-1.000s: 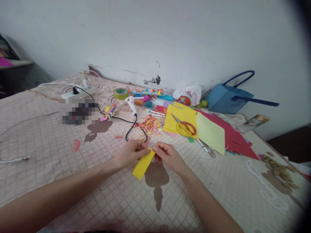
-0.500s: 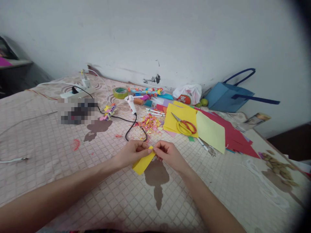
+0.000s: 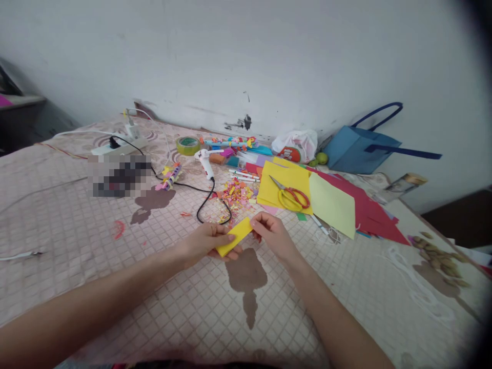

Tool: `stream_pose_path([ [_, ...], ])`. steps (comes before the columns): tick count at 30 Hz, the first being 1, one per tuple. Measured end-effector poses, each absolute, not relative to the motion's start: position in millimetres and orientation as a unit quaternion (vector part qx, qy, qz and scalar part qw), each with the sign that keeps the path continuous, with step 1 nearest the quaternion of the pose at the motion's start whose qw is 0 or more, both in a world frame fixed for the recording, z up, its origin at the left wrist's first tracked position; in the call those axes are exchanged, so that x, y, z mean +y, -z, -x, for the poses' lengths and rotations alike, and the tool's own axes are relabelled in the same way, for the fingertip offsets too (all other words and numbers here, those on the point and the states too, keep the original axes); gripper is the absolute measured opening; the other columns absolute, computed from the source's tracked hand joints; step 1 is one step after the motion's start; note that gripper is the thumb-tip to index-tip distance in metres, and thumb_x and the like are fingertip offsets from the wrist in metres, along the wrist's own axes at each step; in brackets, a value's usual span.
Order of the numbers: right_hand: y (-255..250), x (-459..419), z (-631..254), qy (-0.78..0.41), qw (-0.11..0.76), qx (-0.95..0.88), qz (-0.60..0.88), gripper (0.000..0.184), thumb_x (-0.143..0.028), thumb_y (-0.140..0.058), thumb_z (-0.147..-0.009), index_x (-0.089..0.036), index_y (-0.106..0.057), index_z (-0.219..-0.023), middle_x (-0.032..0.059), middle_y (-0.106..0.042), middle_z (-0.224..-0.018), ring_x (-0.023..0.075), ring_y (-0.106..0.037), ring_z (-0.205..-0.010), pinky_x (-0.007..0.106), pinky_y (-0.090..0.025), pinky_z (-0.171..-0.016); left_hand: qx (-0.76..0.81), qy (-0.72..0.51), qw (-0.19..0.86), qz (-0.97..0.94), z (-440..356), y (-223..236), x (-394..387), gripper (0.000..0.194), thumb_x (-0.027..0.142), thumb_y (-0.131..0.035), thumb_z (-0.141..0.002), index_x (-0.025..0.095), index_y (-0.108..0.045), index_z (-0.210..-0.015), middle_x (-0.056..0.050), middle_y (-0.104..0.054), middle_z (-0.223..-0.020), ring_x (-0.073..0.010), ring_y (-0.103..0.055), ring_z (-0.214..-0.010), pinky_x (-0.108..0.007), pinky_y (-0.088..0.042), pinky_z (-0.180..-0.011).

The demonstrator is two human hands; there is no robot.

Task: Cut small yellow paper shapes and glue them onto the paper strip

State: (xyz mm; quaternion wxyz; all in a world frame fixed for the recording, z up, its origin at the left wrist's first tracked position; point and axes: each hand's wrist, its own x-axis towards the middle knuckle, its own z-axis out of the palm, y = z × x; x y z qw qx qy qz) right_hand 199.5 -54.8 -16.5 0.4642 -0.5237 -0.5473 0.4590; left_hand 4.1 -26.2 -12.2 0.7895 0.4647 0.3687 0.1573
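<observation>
A small yellow paper strip is held between both hands just above the patterned cloth. My left hand pinches its near lower end, thumb on top. At the strip's far upper end my right hand is closed on it with fingertips. Beyond the hands lies a heap of coloured paper scraps. Orange-and-yellow scissors rest on a yellow sheet to the right.
A white glue gun with a black cord lies behind the scraps. A tape roll, pens, a power strip, red sheets, a pale yellow sheet, a blue bag and a plastic bag stand near the wall.
The strip has swung from hanging down toward me to lying nearly flat between the hands. Both hands moved slightly away from me, and the right hand shifted to the strip's far end.
</observation>
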Motion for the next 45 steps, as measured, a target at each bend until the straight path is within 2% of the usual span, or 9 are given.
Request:
stream_pose_path([
  [11, 19, -48, -212, -0.429, 0.495, -0.532, 0.536, 0.021, -0.037, -0.058, -0.078, -0.018, -0.054, -0.069, -0.0051, -0.050, -0.052, 0.0085, -0.045, -0.046, 0.020, -0.036, -0.045, 0.344, -0.161, 0.807, -0.451, -3, 16, -22, 0.025, 0.033, -0.069, -0.072, 0.013, -0.064, -0.087, -0.009, -0.071, -0.092, -0.0158, -0.068, -0.077, -0.027, -0.053, -0.073],
  [17, 20, -46, -217, -0.421, 0.503, -0.530, 0.538, 0.021, -0.037, -0.058, -0.078, -0.018, -0.054, -0.070, -0.0048, -0.050, -0.053, 0.0088, -0.045, -0.046, 0.021, -0.037, -0.045, 0.318, -0.166, 0.811, -0.461, -2, 18, -20, 0.034, 0.025, -0.072, -0.069, 0.014, -0.063, -0.100, -0.011, -0.069, -0.101, -0.0186, -0.066, -0.089, -0.026, -0.052, -0.077],
  [27, 16, -48, -215, -0.423, 0.512, -0.533, 0.525, 0.021, -0.037, -0.057, -0.080, -0.019, -0.053, -0.069, -0.0047, -0.049, -0.054, 0.0086, -0.045, -0.048, 0.021, -0.036, -0.046, 0.314, -0.164, 0.815, -0.458, -2, 10, -23, 0.033, 0.024, -0.072, -0.067, 0.014, -0.064, -0.098, -0.007, -0.070, -0.097, -0.0177, -0.066, -0.089, -0.027, -0.049, -0.082],
  [32, 15, -49, -215, -0.428, 0.520, -0.532, 0.513, 0.021, -0.037, -0.057, -0.080, -0.019, -0.053, -0.070, -0.0049, -0.048, -0.053, 0.0086, -0.044, -0.048, 0.021, -0.036, -0.046, 0.322, -0.140, 0.818, -0.455, -1, 13, -22, 0.030, 0.020, -0.074, -0.065, 0.014, -0.064, -0.092, -0.008, -0.072, -0.093, -0.0173, -0.068, -0.081, -0.028, -0.052, -0.077],
  [35, 12, -51, -211, -0.439, 0.543, -0.518, 0.495, 0.025, -0.044, -0.050, -0.084, -0.020, -0.054, -0.080, -0.0013, -0.054, -0.067, 0.0094, -0.047, -0.052, 0.021, -0.038, -0.046, 0.312, -0.165, 0.833, -0.427, -1, 13, -20, 0.027, 0.017, -0.073, -0.067, 0.013, -0.065, -0.092, -0.009, -0.071, -0.094, -0.0163, -0.068, -0.080, -0.028, -0.052, -0.079],
  [37, 9, -55, -204, -0.468, 0.541, -0.519, 0.468, 0.032, -0.049, -0.042, -0.086, -0.020, -0.054, -0.087, 0.0023, -0.057, -0.079, 0.0104, -0.050, -0.057, 0.022, -0.039, -0.046, 0.292, -0.243, 0.837, -0.395, -2, 11, -19, 0.025, 0.015, -0.070, -0.070, 0.012, -0.065, -0.094, -0.008, -0.070, -0.097, -0.0149, -0.068, -0.082, -0.027, -0.050, -0.084],
  [39, 8, -61, -194, -0.493, 0.500, -0.551, 0.451, 0.033, -0.050, -0.043, -0.085, -0.019, -0.055, -0.090, 0.0029, -0.057, -0.078, 0.0109, -0.050, -0.056, 0.023, -0.040, -0.047, 0.272, -0.325, 0.830, -0.362, -2, 7, -17, 0.020, 0.012, -0.066, -0.074, 0.012, -0.064, -0.094, -0.007, -0.070, -0.098, -0.0135, -0.067, -0.086, -0.023, -0.048, -0.087],
  [42, 10, -70, -177, -0.431, 0.457, -0.615, 0.476, 0.025, -0.037, -0.060, -0.078, -0.022, -0.053, -0.096, 0.0011, -0.056, -0.081, 0.0108, -0.051, -0.058, 0.024, -0.041, -0.051, 0.260, -0.371, 0.828, -0.330, -2, 3, -17, 0.015, 0.009, -0.061, -0.078, 0.010, -0.063, -0.093, -0.007, -0.069, -0.097, -0.0144, -0.066, -0.091, -0.020, -0.048, -0.087],
  [45, 15, -72, -165, -0.326, 0.492, -0.639, 0.494, 0.034, -0.023, -0.066, -0.072, -0.025, -0.051, -0.102, 0.0026, -0.052, -0.100, 0.0109, -0.052, -0.064, 0.024, -0.043, -0.054, 0.239, -0.378, 0.844, -0.297, -3, 4, -18, 0.016, 0.006, -0.056, -0.081, 0.011, -0.063, -0.095, -0.006, -0.069, -0.096, -0.0145, -0.066, -0.089, -0.024, -0.050, -0.087],
])
